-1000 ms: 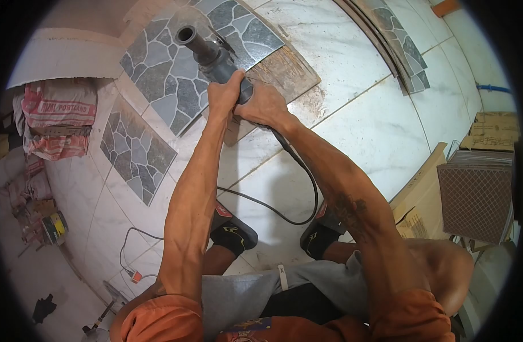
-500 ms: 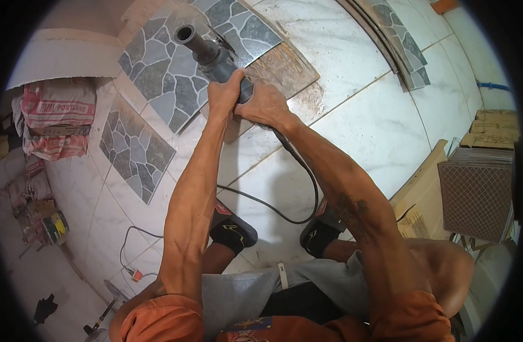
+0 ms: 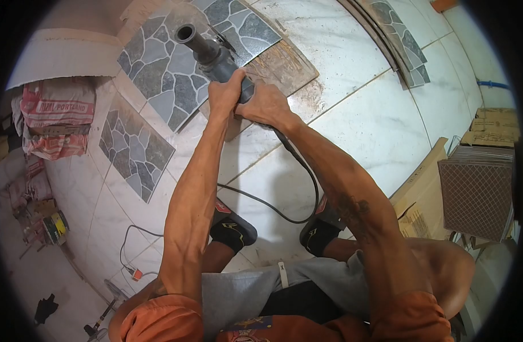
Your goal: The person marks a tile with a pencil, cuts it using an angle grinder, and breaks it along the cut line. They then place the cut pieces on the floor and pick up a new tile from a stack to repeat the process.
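Fingers [image 3: 233, 85]: clenched on both hands, wrapped tight around the grey body of the angle grinder [image 3: 213, 56].
Left hand [image 3: 223, 98]: closed over the grinder body from the left side, arm stretched forward.
Right hand [image 3: 267, 107]: closed on the rear of the same body, pressed against the left hand, at the point where the cord [image 3: 310, 182] left the tool.
Angle grinder: held low over the stone-pattern tile [image 3: 159, 68], head pointed away from the person. Blade contact could not be told.
Stone-pattern tile: laid flat on the white floor [image 3: 358, 114], beside a brown board [image 3: 287, 65].
Cord: looped back from the right hand and across the floor between the two black shoes [image 3: 234, 229].
Surroundings: a second patterned tile [image 3: 135, 148] was noted just left of the arms, cement sacks [image 3: 59, 111] at far left, stacked tiles [image 3: 475, 194] at right.
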A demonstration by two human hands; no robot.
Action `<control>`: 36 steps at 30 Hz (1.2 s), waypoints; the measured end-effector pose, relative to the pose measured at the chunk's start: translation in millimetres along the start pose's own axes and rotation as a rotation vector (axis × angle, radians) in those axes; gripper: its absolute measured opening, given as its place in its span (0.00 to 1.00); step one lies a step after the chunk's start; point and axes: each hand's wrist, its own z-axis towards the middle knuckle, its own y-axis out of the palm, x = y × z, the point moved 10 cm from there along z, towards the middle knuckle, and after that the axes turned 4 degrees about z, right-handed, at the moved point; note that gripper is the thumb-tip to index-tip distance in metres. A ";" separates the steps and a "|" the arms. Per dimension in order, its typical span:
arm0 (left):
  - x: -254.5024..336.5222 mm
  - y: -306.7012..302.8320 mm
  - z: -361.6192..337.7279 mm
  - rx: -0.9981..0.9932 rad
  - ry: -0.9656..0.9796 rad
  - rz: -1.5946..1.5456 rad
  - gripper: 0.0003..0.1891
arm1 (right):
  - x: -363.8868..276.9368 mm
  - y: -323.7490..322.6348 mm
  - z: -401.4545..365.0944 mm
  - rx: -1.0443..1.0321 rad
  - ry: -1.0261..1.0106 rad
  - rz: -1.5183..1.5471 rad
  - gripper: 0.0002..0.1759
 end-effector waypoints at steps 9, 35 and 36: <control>-3.3 1.2 -2.2 0.006 -0.007 0.024 0.25 | 3.4 0.5 -3.8 -0.029 0.020 -0.009 0.39; 1.7 7.2 -22.3 -0.021 -0.003 -0.007 0.24 | 19.0 5.3 -6.7 0.025 0.014 -0.013 0.46; 1.0 7.8 -22.1 -0.023 0.000 -0.016 0.23 | 19.1 5.2 -7.4 0.016 0.023 -0.012 0.47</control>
